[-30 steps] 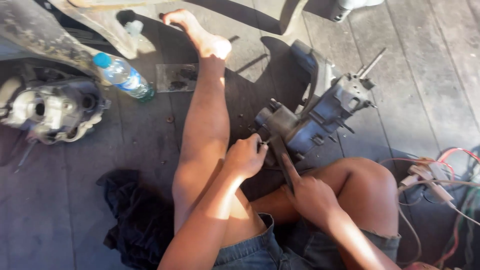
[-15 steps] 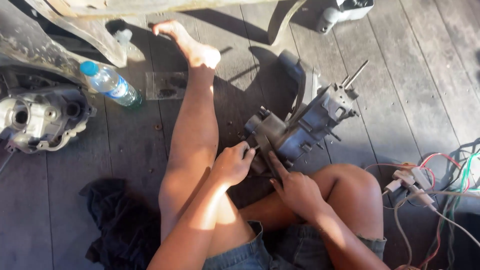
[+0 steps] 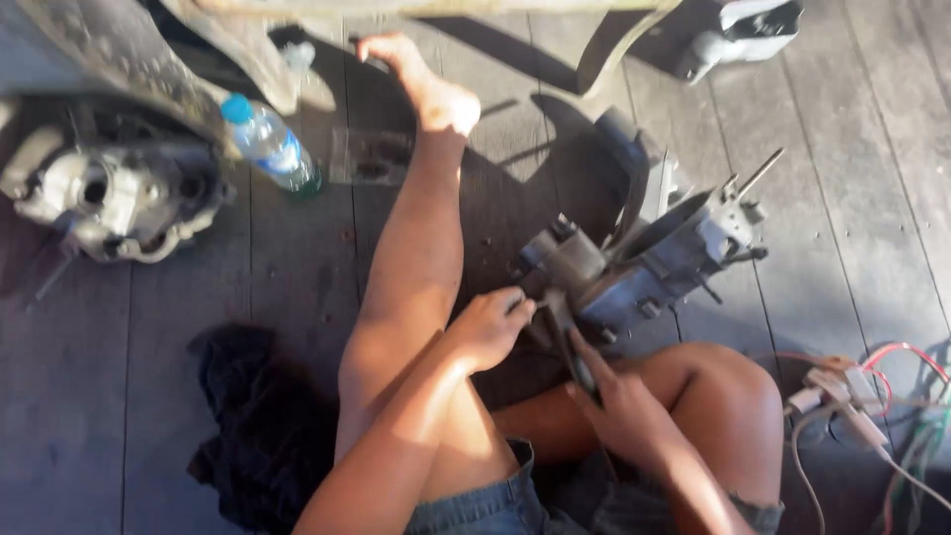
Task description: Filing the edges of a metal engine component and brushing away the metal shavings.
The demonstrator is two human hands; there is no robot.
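**Two hands at a grey engine part on a plank floor**

A person sits on a dark wooden plank floor point(image 3: 872, 198), one leg stretched forward and the other folded. Between the legs lies a grey metal engine part point(image 3: 644, 263), tilted, with a thin shaft sticking up at its far right end.

The left hand point(image 3: 487, 327) is curled against the near left end of the engine part, fingers bent and pressed together at the metal; whether they pinch something small there cannot be told. The right hand point(image 3: 619, 406) lies just below the part, above the folded knee, its fingers wrapped around a dark slim tool point(image 3: 567, 342) that runs up to the underside of the part.

Containers: a clear plastic bottle point(image 3: 269, 147) with a blue cap lies tilted on the floor at upper left, well apart from the hands; it looks clear through most of its length, and how much liquid it holds cannot be told. Just beside it on the right lies a small flat clear tray point(image 3: 371, 157) with a few dark small bits inside, too small to tell what they are.

Left of the bottle sits a second grey engine casing point(image 3: 114, 203). A black cloth point(image 3: 258, 426) lies crumpled by the straight leg. At the right edge, a tangle of coloured wires point(image 3: 872, 396) with white connectors rests on the boards.
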